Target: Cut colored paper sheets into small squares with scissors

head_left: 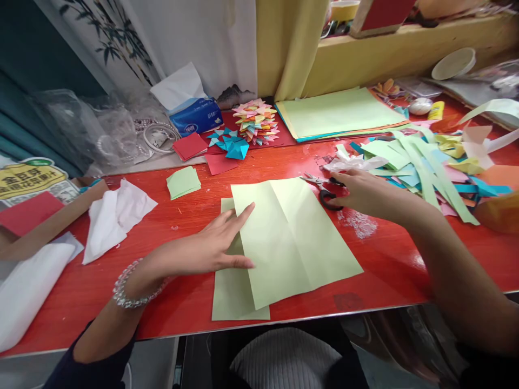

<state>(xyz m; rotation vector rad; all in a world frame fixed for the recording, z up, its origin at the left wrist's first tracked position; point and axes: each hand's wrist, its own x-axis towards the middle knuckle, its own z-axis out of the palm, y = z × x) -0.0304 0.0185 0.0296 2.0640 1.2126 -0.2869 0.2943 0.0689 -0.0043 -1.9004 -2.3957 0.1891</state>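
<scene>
A pale green sheet of paper [292, 243] with a crease down its middle lies on the red table, over another green sheet [231, 297] that shows along its left side. My left hand [214, 243] has its fingers spread, with the thumb and index finger over the top sheet's left edge. At the sheet's upper right corner, my right hand [360, 192] grips the black handles of a pair of scissors [324, 189]. The scissors' metal blades point left, at the paper's corner.
Paper strips and scraps [421, 162] heap up at the right. Behind are large coloured sheets [340, 116], a folded-paper stack [256, 121] and a tissue pack [194, 116]. Small green squares [183, 182] and a crumpled tissue [115, 216] lie at left.
</scene>
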